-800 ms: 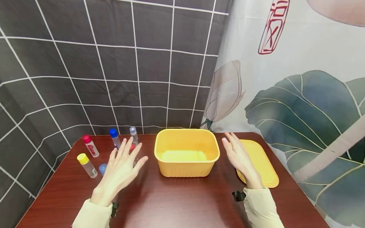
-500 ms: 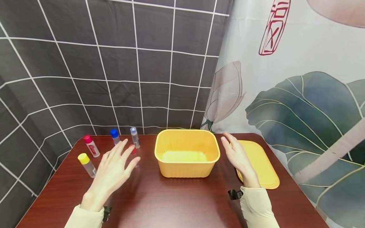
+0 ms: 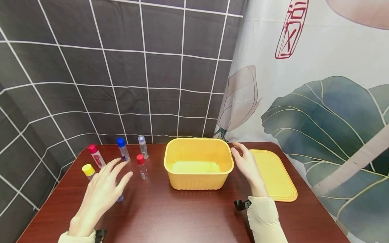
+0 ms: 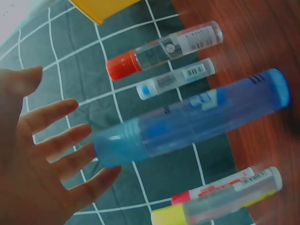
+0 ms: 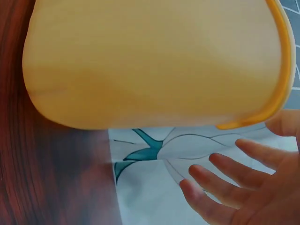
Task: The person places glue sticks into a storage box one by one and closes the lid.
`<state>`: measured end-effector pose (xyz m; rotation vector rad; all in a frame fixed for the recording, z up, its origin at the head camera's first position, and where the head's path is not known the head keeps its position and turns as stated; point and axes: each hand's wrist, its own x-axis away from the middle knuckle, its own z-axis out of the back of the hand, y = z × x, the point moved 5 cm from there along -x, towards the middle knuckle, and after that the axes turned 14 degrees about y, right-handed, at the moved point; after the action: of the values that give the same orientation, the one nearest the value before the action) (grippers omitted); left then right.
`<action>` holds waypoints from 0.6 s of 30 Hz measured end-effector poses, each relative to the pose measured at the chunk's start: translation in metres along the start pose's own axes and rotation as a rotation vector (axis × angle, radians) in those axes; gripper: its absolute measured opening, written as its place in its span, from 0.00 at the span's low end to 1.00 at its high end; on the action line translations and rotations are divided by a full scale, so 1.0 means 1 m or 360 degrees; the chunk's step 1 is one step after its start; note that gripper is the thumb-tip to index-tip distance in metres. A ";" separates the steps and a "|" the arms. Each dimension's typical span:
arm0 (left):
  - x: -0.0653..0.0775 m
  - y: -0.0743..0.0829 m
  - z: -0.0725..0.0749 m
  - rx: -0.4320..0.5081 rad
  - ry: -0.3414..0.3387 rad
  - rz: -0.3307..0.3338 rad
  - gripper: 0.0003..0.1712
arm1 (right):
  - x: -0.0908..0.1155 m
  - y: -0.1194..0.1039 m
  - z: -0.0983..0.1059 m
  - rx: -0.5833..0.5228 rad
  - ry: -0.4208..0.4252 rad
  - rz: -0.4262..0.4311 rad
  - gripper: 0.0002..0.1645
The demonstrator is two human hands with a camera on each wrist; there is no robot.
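Note:
My left hand [image 3: 101, 192] hovers over the bottles at left, fingers spread and holding nothing. In the left wrist view a blue bottle [image 4: 211, 112] stands close in front of its fingertips; the head view mostly hides it behind the hand. Around it stand a red-capped clear bottle [image 3: 141, 166], a slim clear tube [image 3: 143, 147], a blue-capped bottle [image 3: 123, 149], a red-and-white tube [image 3: 96, 156] and a yellow-capped bottle [image 3: 88, 171]. My right hand [image 3: 247, 167] is at the right side of a yellow plastic bin [image 3: 197, 181], thumb right by its rim, other fingers loosely extended.
A flat yellow lid [image 3: 278, 179] lies on the brown table [image 3: 182, 219], right of the bin and partly behind my right forearm. A dark gridded cloth [image 3: 164, 74] and a white cloth with a lotus print [image 3: 319, 118] hang behind the table.
My left hand has drawn back toward the lower left, uncovering the red-capped bottle and covering the blue one. The right hand has shifted left to the bin's rim.

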<state>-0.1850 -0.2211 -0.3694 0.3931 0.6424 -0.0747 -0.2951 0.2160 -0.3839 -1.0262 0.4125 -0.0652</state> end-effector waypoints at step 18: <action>0.017 -0.028 -0.002 0.0013 -0.0222 0.0264 0.32 | -0.002 0.009 -0.011 -0.0006 0.0085 -0.0230 0.23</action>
<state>-0.1777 -0.2447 -0.3905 0.4437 0.4704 0.0530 -0.3021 0.2126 -0.3958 -1.0585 0.3869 -0.2220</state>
